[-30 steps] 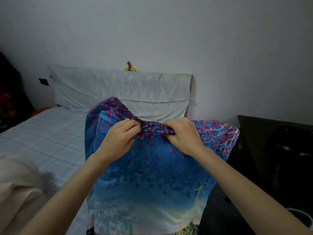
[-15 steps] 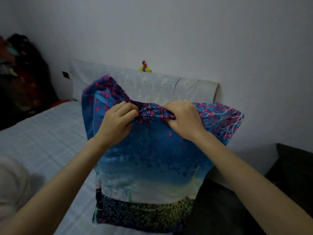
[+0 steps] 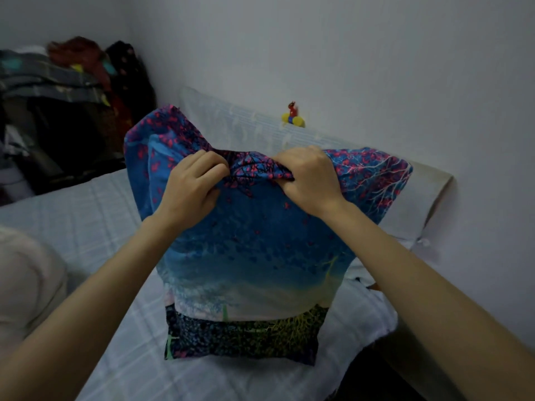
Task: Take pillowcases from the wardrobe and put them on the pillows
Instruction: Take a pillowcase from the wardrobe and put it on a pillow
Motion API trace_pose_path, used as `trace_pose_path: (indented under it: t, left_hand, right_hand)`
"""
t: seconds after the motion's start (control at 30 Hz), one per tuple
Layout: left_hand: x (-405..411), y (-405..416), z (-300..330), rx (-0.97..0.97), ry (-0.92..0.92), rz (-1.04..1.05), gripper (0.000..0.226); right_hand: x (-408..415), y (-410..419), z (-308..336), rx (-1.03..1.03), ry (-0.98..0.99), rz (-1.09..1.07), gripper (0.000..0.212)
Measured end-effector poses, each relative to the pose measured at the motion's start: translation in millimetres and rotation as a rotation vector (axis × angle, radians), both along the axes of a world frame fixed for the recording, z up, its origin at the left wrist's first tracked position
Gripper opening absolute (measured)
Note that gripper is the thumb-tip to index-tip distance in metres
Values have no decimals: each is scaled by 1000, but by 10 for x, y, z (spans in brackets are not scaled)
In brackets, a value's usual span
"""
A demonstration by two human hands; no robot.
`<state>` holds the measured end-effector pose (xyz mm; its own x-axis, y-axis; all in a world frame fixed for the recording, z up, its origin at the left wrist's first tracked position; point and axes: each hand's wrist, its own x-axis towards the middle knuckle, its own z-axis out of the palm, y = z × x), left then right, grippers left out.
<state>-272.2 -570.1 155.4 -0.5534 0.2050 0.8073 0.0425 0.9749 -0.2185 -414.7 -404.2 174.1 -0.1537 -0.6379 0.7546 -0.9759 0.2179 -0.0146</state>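
Evidently the closing step is in hand — the blue pillowcase [image 3: 249, 250], stood upright on the bed [image 3: 86, 221], is pinched at its bunched top edge by left hand [image 3: 192, 185] and right hand [image 3: 308, 180] — so the opening must next be tucked shut.

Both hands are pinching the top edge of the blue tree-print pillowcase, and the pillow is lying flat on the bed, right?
Not flat. In the head view the blue tree-print pillowcase stands upright on the bed, with the left hand and right hand pinching its top edge.
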Motion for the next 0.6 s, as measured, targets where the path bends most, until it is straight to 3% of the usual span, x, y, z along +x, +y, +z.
trace_pose_path:
  t: [0.3,0.6]
  left_hand:
    - [-942,-721,57,-33,71,101,26]
    - [-1641,-1266,65,61,81,236,31]
  right_hand:
    - [-1087,-864,88,-7,-3,119,14]
    - [-1889,-1624,138,19,1,214,17]
